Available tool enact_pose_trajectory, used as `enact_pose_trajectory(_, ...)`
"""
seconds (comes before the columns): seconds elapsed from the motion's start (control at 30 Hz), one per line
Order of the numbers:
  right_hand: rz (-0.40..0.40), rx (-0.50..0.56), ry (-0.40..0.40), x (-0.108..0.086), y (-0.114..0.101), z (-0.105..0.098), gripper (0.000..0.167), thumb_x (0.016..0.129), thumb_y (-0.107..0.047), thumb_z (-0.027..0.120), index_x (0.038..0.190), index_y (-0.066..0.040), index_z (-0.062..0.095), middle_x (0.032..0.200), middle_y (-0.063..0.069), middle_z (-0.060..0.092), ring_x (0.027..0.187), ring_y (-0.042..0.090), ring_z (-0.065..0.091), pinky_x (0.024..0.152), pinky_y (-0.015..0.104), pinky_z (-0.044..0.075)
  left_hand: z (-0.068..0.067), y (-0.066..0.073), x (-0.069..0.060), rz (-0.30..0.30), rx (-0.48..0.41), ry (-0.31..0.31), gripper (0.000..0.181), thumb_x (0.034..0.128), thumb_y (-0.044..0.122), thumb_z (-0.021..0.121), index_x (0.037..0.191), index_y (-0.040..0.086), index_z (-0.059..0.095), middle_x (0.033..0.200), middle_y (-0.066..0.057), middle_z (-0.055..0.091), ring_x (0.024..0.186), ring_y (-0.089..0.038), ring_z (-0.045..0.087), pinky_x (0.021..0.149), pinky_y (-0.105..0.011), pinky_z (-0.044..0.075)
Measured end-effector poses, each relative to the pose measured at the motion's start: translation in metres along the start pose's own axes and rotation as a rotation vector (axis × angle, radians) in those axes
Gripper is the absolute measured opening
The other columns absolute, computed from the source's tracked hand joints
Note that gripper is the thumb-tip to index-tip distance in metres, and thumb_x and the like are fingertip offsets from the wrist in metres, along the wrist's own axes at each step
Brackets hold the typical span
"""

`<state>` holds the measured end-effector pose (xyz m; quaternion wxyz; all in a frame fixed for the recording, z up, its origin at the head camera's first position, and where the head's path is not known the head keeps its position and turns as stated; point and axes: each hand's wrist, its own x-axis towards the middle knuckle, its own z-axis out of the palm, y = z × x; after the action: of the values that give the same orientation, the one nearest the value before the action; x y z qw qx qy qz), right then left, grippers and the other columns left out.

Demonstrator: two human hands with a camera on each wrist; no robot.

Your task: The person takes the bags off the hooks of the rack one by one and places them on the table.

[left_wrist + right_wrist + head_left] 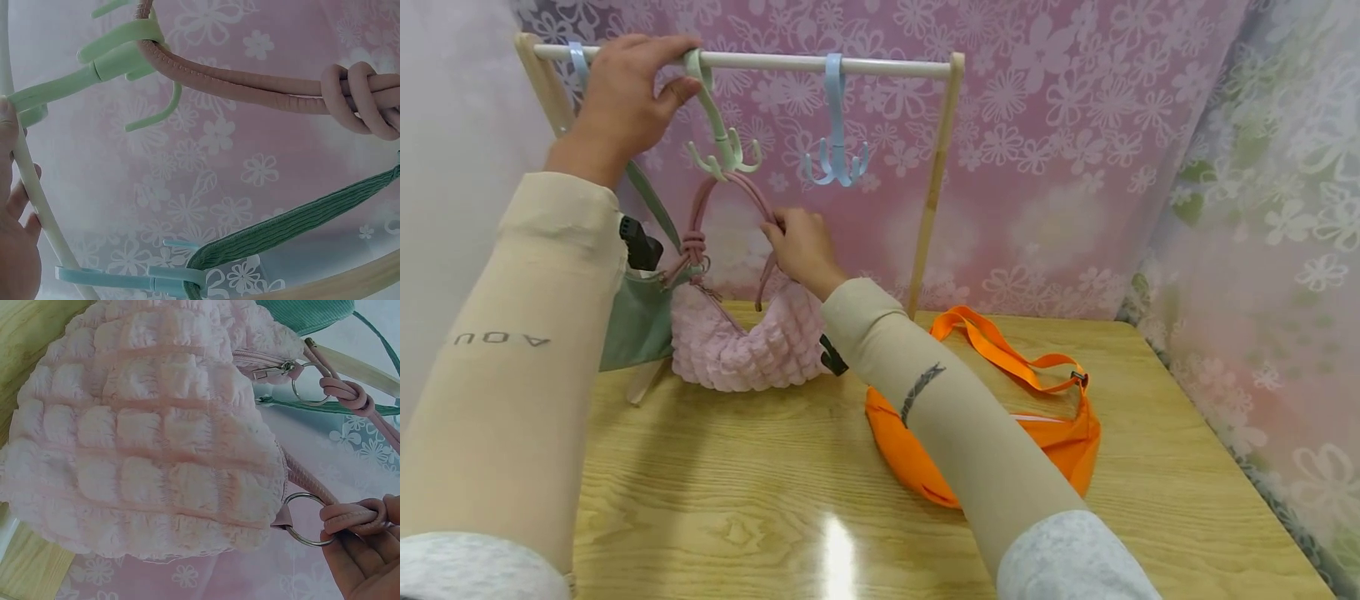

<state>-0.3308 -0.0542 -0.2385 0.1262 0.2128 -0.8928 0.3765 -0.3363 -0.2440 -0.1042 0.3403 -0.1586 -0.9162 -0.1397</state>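
Nearest are two tan sleeves (512,350), and under them is a shiny wooden table (722,492). An orange bag (917,458) lies on it, partly behind the right sleeve, its strap (1000,354) loose behind it.

Farther on is the puffy pink bag (745,350), in front of the person and a bit to the left. It is long from side to side, and it sits below both hands. The right hand (805,250) is nearer to it, and pinches the pink strap (702,204) at a knot (350,519), just beside a metal ring. The strap goes up and loops on the green hook (724,137). The pictures do not tell if the bag's bottom touches the table.

The left hand (628,96) is higher up, with its fingers round the white bar (775,60) and its thumb by the top of the green hook. A green bag (632,325) is to the left of the pink one. A blue hook (836,117) hangs to the right. Behind it all is a pink flowery cloth (1037,150).
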Motion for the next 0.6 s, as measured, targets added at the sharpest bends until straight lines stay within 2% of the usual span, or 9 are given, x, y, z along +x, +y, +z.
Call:
enact_pose_trajectory(0.33,0.022,0.047,0.103,-0.0013,-0.0022,0.0004,0.028,0.101,-0.028,0.054,0.089,-0.011,0.071,0.070,-0.001,0.062,0.057,0.013,0.051,0.051,0.021,0.039,0.0017,0.0025,-0.0025,-0.031,-0.009,0.016,0.047,0.0997,0.027,0.051,0.145,0.018,0.047,0.141,-0.011,0.053,0.141,-0.028,0.033,0.119,-0.038,0.012)
enact_pose_trajectory(0.47,0.029,0.092,0.134,-0.0002,-0.0030,0.0000,0.026,0.100,-0.028,0.055,0.093,-0.011,0.073,0.074,-0.001,0.066,0.058,0.011,0.053,0.052,0.020,0.041,0.0012,0.0042,-0.0027,-0.039,-0.011,0.015,0.047,0.0998,0.026,0.051,0.145,0.017,0.047,0.141,-0.011,0.053,0.141,-0.027,0.032,0.120,-0.038,0.011)
enact_pose_trajectory(0.6,0.044,0.094,0.148,0.0011,-0.0057,-0.0020,0.026,0.100,-0.028,0.055,0.098,-0.011,0.075,0.079,0.000,0.069,0.062,0.012,0.056,0.055,0.020,0.042,0.0008,0.0052,-0.0022,-0.052,-0.012,0.011,0.046,0.0999,0.026,0.050,0.145,0.017,0.047,0.142,-0.010,0.052,0.142,-0.027,0.031,0.120,-0.038,0.011)
